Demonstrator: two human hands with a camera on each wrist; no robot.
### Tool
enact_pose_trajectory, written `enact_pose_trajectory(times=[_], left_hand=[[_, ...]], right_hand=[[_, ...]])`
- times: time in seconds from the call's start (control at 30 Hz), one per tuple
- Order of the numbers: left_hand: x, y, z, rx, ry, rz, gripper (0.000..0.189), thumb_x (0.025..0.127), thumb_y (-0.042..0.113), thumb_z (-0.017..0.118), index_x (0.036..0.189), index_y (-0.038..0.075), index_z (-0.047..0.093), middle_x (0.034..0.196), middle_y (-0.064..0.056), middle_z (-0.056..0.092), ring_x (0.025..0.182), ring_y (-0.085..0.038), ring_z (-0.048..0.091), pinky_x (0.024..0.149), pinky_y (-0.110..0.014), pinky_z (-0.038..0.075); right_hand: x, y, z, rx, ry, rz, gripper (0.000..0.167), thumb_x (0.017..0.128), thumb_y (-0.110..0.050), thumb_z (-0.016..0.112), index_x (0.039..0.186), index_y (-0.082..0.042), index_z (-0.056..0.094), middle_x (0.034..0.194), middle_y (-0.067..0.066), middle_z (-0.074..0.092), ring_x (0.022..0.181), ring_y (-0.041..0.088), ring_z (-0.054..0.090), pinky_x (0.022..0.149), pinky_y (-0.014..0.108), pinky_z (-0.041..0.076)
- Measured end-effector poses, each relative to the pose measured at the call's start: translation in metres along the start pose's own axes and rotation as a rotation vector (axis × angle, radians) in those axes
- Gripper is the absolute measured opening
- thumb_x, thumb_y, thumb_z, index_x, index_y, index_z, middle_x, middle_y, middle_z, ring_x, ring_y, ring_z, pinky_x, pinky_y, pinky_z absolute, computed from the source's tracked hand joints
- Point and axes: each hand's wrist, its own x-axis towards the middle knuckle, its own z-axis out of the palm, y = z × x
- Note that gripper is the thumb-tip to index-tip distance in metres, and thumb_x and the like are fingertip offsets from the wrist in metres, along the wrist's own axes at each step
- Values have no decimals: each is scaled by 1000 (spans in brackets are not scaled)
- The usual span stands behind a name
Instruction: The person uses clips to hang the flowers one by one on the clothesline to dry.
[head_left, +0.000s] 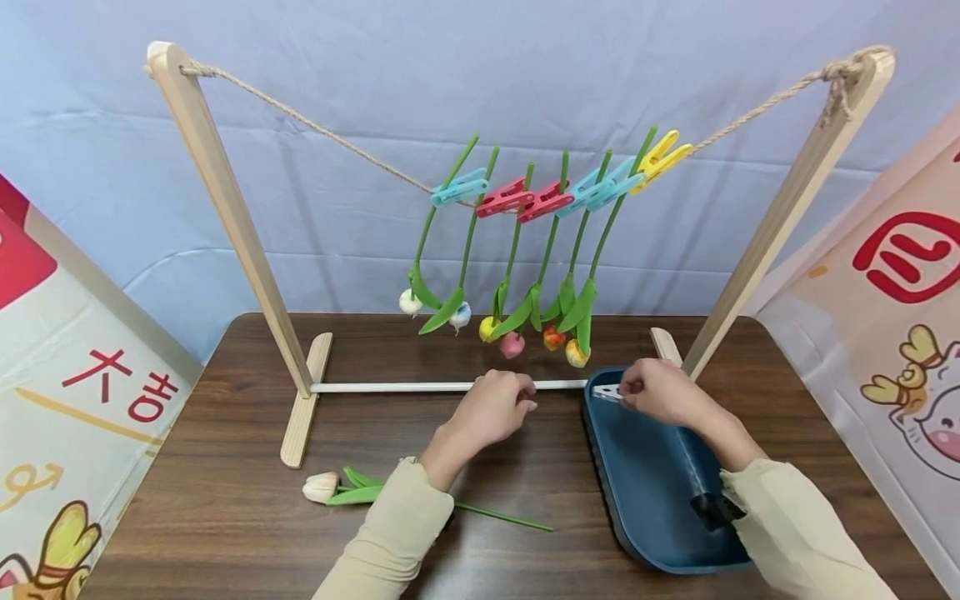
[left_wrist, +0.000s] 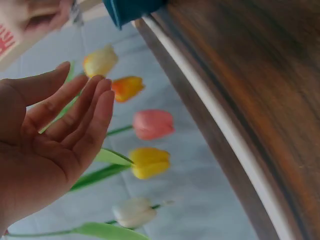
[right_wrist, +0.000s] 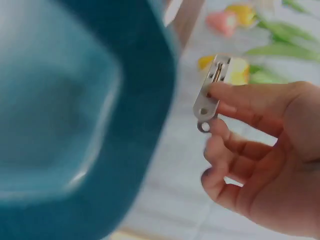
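Note:
My right hand (head_left: 663,390) pinches a whitish-grey clothespin (right_wrist: 205,97) between thumb and fingers, over the far end of a dark blue tray (head_left: 637,500). My left hand (head_left: 487,408) holds nothing; its fingers are loosely bent, in front of the white crossbar (head_left: 420,387). In the left wrist view the palm faces the hanging tulips, among them a pink tulip (left_wrist: 153,124). Below the left forearm a white tulip (head_left: 321,487) lies on the table, part of its stem hidden by the sleeve. Several tulips hang heads down from a rope, held by blue, red and yellow clothespins (head_left: 504,198).
A wooden frame with a left post (head_left: 232,217) and a right post (head_left: 787,208) carries the sagging rope (head_left: 322,129). It stands on a brown wooden table (head_left: 240,533). Behind is a pale blue cloth (head_left: 375,67), with printed banners (head_left: 90,400) at both sides.

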Motion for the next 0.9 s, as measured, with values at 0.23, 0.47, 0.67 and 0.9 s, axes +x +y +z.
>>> enact_pose_trajectory(times=[0.23,0.47,0.67,0.9], left_hand=[[1,18,-6,-20,51,82,18,86,18,64,99,6,67,86,-3,63,76,-16,59,68,-28,47],[-2,17,-8,51,61,106,9,83,15,67,76,9,65,69,3,60,63,-11,56,59,-25,45],[-4,10,-15,49,115,108,4,82,8,67,78,9,67,72,2,63,67,-16,61,63,-29,48],[-10,2,-23,-61,138,99,4,83,7,66,81,8,69,75,1,65,67,-13,59,63,-28,47]], right_hand=[[9,-39,-2,64,-22,-193,13,80,3,63,75,-8,65,69,-4,57,54,5,41,50,23,37],[12,-53,5,82,29,-275,9,80,3,65,81,-6,65,74,-4,55,62,6,46,54,23,42],[13,-52,8,105,136,-225,22,79,-5,69,99,2,63,80,2,54,64,8,47,54,24,42],[13,-46,6,261,111,-173,25,81,-16,69,100,0,65,79,-2,57,65,9,50,56,25,43]])
